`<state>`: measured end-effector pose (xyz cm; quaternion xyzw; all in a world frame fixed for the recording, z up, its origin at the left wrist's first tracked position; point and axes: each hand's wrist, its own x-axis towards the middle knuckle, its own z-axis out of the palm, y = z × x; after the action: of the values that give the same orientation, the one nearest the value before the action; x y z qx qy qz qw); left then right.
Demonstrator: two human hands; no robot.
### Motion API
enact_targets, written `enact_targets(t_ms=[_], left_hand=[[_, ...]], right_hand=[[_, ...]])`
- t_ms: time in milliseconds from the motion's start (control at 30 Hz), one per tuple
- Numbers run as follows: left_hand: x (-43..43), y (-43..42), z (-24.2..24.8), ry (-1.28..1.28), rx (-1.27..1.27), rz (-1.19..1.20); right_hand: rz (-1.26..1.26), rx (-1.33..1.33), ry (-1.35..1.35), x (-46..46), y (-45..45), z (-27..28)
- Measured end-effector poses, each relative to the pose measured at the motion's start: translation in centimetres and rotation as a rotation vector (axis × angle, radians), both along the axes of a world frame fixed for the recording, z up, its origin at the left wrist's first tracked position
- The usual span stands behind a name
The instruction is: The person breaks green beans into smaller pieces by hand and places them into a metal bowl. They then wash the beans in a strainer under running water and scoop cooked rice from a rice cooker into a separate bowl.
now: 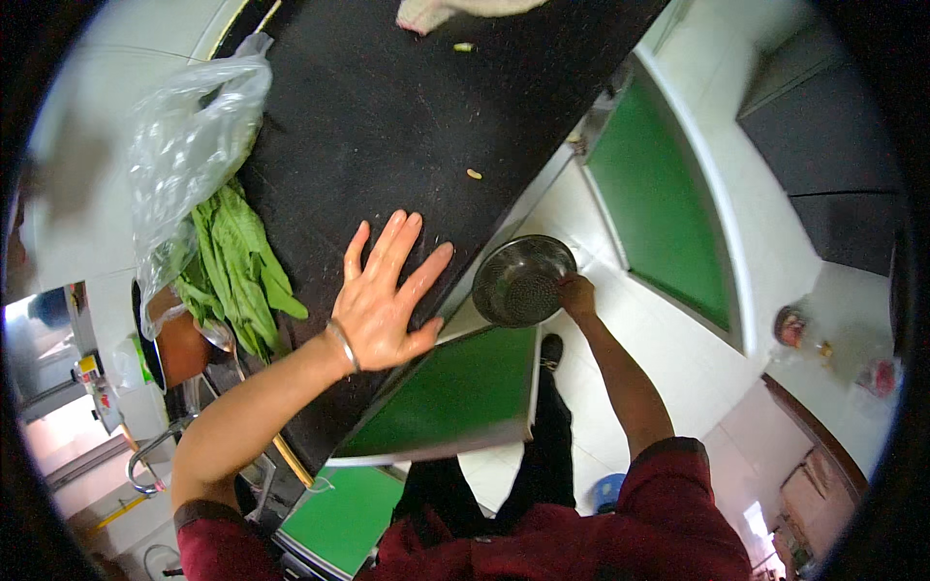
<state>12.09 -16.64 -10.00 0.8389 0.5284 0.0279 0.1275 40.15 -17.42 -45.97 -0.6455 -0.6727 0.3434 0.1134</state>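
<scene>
My left hand [389,294] is spread over the dark countertop [363,123], fingers apart and palm down, with nothing in it. Its skin looks wet; whether the palm touches the surface I cannot tell. Beyond the counter's front edge, my right hand [577,295] grips the rim of a perforated metal colander [524,283]. The colander hangs above the floor, its hollow facing up towards me. Left of my left hand lie long green leaves [236,254], partly inside a clear plastic bag [203,131]. A small pale scrap [474,174] sits on the counter near its front edge.
An open green cabinet door [450,392] stands below the counter, and another green door [657,196] is farther right. At the far end lie a pale piece of food [465,9] and a small scrap [463,47]. A spoon [218,335], brown pot [182,345] and faucet [156,450] are at left.
</scene>
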Motion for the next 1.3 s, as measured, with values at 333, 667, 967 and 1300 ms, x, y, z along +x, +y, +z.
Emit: enact_targets(t_ms=[333, 667, 967, 1300], left_hand=[[-1.0, 0.0, 1.8, -0.055, -0.061, 0.037], [-11.9, -25.6, 7.3, -1.264, -0.290, 0.732], [-27.5, -50.7, 1.0, -1.748, 0.267, 1.366], [-41.2, -54.8, 0.7, -0.573, -0.274, 1.202]], right_hand=[[-0.349, -0.109, 0.237, 11.8, -5.6, 37.6], [0.113, 0.001, 0.474, -13.4, -14.3, 48.0], [0.642, -0.772, 0.282, -42.6, -24.5, 43.2], [0.610, -0.723, 0.461, -59.8, -35.2, 37.7]])
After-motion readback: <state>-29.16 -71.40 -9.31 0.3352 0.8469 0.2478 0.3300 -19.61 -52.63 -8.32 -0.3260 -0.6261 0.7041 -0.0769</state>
